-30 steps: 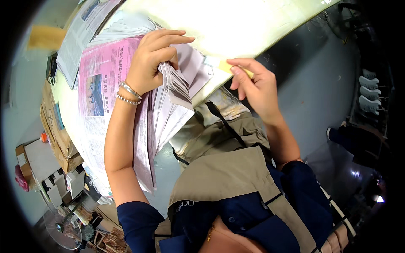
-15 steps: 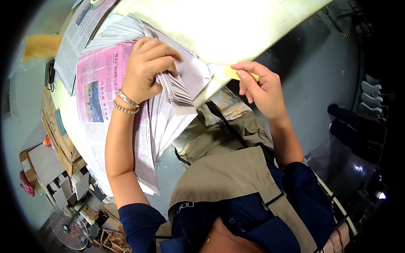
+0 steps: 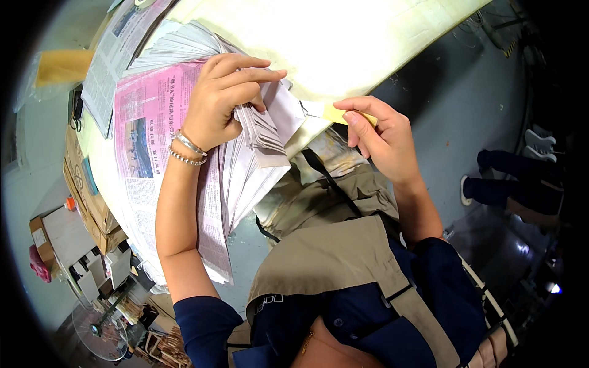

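My left hand [image 3: 224, 101] is curled over a thick stack of folded white paper sheets [image 3: 261, 132], with the thumb against its near side and two fingers stretched out above it. A fanned pile of white sheets [image 3: 187, 46] lies behind, with a pink-and-white newspaper [image 3: 138, 110] to its left. In my right hand [image 3: 383, 132], thumb and fingers pinch a flat yellow strip-like tool [image 3: 334, 113]. The tool's left end is close to the corner of a sheet near the table edge; whether it touches the paper I cannot tell.
The pale table [image 3: 368, 37] runs toward the upper right. More newspaper [image 3: 119, 58] lies at its far left. Cardboard boxes [image 3: 89, 199] and a fan [image 3: 98, 328] stand at the left. At the right, another person's legs [image 3: 515, 178] show above the grey floor.
The fingers of my left hand have straightened outward over the stack. My right hand has barely moved and still holds the yellow tool. The person at the right has shifted their legs.
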`<state>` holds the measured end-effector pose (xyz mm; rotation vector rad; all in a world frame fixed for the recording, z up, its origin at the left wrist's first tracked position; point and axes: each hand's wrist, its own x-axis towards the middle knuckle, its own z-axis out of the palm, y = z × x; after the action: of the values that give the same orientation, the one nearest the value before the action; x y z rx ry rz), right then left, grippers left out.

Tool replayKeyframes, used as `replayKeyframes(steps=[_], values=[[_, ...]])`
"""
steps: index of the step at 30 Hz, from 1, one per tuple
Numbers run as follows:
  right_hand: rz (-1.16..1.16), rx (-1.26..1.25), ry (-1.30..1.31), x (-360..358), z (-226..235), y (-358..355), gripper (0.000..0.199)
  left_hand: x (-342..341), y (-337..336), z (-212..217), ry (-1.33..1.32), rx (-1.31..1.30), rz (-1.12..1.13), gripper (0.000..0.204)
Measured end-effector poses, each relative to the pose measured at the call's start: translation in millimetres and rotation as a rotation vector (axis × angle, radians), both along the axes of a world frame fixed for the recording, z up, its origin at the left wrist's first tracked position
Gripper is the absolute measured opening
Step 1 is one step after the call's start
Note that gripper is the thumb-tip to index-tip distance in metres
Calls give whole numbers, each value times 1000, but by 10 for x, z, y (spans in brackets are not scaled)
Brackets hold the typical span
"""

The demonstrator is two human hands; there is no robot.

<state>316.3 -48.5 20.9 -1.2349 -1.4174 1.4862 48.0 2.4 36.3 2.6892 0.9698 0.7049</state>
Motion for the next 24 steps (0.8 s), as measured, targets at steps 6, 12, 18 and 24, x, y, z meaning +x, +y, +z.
replayKeyframes(steps=[6,12,18,24], values=[[-97,177,-119,5,96,-8,17,-2,-8,7,20,-29,5,21],[-88,306,-169,-19,252,-39,14,13,-1,-11,27,-16,11,9],[-80,281,-253,-62,338,-3,13,41,-23,-13,-5,5,27,16],[-55,296,-316,-107,426,21,12,63,-25,-9,-34,16,24,22]])
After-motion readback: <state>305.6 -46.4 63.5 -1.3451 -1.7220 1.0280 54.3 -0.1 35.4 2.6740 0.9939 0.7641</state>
